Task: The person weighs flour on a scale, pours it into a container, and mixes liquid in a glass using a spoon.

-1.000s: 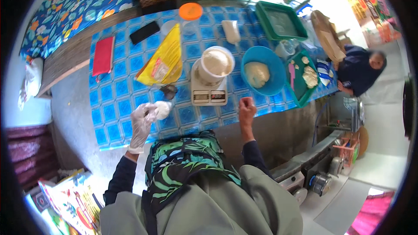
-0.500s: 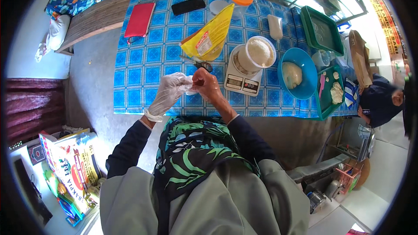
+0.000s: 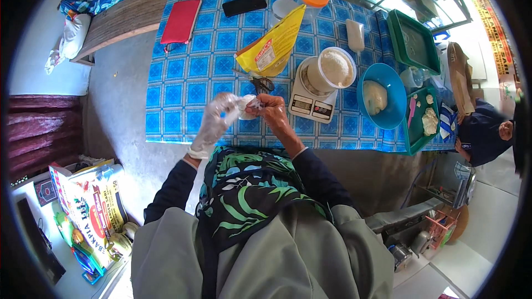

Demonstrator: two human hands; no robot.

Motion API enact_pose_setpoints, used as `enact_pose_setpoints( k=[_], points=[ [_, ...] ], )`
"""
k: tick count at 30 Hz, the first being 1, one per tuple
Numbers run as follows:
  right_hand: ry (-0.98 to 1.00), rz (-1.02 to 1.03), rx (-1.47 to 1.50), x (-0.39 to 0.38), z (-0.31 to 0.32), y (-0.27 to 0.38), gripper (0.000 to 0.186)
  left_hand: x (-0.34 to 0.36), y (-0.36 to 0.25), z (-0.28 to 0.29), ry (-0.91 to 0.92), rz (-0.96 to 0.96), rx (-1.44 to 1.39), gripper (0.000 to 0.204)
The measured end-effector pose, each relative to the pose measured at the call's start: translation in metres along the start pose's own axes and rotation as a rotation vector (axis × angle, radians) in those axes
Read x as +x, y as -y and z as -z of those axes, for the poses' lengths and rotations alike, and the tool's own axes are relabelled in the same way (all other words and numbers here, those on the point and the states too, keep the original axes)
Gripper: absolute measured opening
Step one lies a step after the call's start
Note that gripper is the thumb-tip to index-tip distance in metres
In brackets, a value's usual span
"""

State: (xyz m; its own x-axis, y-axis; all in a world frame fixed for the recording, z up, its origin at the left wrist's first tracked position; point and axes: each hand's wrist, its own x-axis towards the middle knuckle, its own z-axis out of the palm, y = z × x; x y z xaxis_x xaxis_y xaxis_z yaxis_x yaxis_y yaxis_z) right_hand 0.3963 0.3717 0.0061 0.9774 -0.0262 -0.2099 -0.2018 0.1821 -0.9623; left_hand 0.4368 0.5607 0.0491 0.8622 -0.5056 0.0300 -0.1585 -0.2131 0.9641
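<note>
My left hand (image 3: 216, 119) wears a thin clear plastic glove. It is held over the near side of the table with thumb and fingers curled in a pinch on a small crumpled piece of whitish, see-through plastic (image 3: 247, 107). This may be a second glove, but its shape is too bunched to be sure. On its other side, my bare right hand (image 3: 271, 113) grips the same plastic between thumb and fingers. Just beyond the hands lie dark-handled scissors (image 3: 261, 84). Behind them stands a yellow pouch (image 3: 277, 44).
To the right, a digital kitchen scale (image 3: 311, 107) bears a tub of white powder (image 3: 336, 67). A blue bowl (image 3: 382, 119) holds dough (image 3: 373, 97). Green trays (image 3: 414, 145) stand farther right, near another person (image 3: 482, 133). A red notebook (image 3: 180, 22) and black phone (image 3: 244, 5) lie at the back.
My hands have drawn slightly apart, with the right moving a little to the right. More of the whitish plastic shows between them. The view has shifted slightly.
</note>
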Motion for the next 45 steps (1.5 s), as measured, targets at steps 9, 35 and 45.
enact_pose_setpoints(
  k=[9,35,45],
  points=[
    [-0.093,0.088,-0.061,0.003,0.006,-0.003,0.010,-0.005,-0.009,-0.022,-0.097,-0.177,0.192,0.015],
    [0.719,1.366,-0.761,-0.013,-0.081,0.327,0.017,0.036,-0.161,0.010,0.190,-0.246,-0.593,0.007],
    [0.517,1.199,-1.082,0.010,-0.022,0.241,0.017,-0.018,-0.110,-0.026,0.155,0.399,-1.735,0.011]
  ],
)
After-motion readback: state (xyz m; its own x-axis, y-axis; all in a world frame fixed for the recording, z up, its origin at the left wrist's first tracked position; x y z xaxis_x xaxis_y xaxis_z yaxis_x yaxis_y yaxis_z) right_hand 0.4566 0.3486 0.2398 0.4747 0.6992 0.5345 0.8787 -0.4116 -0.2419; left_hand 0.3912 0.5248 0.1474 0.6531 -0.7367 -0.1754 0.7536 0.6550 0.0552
